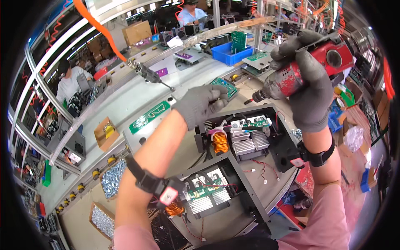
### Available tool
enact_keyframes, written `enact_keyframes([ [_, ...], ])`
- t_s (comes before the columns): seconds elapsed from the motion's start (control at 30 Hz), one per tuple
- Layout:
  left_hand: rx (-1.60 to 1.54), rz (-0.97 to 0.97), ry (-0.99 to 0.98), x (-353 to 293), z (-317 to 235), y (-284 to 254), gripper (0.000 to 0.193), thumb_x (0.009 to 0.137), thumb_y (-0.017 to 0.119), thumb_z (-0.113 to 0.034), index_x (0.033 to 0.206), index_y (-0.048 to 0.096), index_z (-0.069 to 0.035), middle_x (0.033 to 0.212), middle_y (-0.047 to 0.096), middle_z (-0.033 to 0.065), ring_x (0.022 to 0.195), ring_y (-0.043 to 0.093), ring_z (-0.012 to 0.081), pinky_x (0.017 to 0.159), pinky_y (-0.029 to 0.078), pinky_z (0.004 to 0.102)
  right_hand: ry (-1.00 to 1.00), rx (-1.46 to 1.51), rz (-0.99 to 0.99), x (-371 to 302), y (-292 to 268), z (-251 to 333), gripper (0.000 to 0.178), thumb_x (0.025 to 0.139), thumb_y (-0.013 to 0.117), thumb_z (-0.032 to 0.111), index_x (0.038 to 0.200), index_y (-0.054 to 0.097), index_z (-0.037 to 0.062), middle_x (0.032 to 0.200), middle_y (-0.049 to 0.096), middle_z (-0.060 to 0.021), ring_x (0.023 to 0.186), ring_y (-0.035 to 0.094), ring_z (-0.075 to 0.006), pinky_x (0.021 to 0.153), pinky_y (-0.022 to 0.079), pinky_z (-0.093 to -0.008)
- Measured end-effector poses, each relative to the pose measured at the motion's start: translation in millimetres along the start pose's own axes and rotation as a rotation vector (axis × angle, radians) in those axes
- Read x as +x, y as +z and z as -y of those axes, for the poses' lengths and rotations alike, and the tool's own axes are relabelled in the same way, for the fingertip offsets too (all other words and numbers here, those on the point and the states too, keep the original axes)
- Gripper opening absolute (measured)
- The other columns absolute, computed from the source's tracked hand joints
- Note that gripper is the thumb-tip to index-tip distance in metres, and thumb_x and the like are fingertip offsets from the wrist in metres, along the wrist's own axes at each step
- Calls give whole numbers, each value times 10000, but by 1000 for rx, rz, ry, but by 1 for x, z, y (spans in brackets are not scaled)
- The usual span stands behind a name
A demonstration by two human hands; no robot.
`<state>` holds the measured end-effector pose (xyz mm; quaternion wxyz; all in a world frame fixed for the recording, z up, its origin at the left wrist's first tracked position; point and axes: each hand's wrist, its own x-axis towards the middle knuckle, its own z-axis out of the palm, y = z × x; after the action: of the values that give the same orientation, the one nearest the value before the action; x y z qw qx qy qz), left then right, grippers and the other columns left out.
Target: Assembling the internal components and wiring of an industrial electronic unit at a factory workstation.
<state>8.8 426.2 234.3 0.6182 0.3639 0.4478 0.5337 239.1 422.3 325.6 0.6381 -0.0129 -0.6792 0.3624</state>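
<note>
Drill: partly hidden by right glove, upper right
Sleeves: cut off by bottom edge
Metal bits: lower left, too small to identify

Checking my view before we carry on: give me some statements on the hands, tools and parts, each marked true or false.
1. The right hand holds a red power drill. True.
2. The left hand grips the hanging driver. False: the hanging driver is on an orange hose, apart from the left hand.
3. The blue bin has nothing in it. False: a green circuit board stands in the blue bin.
4. The farther black enclosure contains a copper-coloured coil. True.
5. Both hands wear grey gloves. True.
</note>
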Motion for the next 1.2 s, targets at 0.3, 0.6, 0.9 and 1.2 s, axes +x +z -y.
enact_keyframes([
  [0.3, -63, 69, 32, -50, 5, 71, 232, 939, 505, -77, 1148, 518, 22, 958, 599, 100, 696, 596, 67, 516, 507, 122, -133, 184, -98, -27, 4, 25, 360, 791, 624, 48, 1128, 502, 14, 911, 627, -115, 817, 625, -200, 714, 530, -349],
  [0.6, -115, 44, 86, -57, 15, 64, 212, 927, 520, -54, 1127, 522, 17, 891, 600, 86, 641, 576, 93, 459, 467, 157, -186, 286, -70, -37, 9, 25, 372, 756, 659, 35, 1100, 519, 22, 903, 634, -118, 840, 635, -214, 719, 543, -357],
  [0.9, -110, 30, -5, -57, 15, 69, 164, 919, 554, -99, 1037, 549, 15, 779, 560, 52, 541, 516, 67, 381, 375, 146, -145, 258, -7, -48, 7, 20, 414, 755, 682, 97, 1115, 486, 44, 906, 603, -113, 840, 609, -218, 751, 530, -380],
  [1.2, 421, 1, -43, -36, 28, 55, 269, 921, 553, -317, 979, 590, -58, 788, 574, 66, 619, 572, 112, 464, 451, 238, -201, 139, -13, -54, -8, 18, 437, 782, 692, 223, 1122, 470, 60, 886, 570, -114, 809, 562, -247, 716, 499, -404],
])
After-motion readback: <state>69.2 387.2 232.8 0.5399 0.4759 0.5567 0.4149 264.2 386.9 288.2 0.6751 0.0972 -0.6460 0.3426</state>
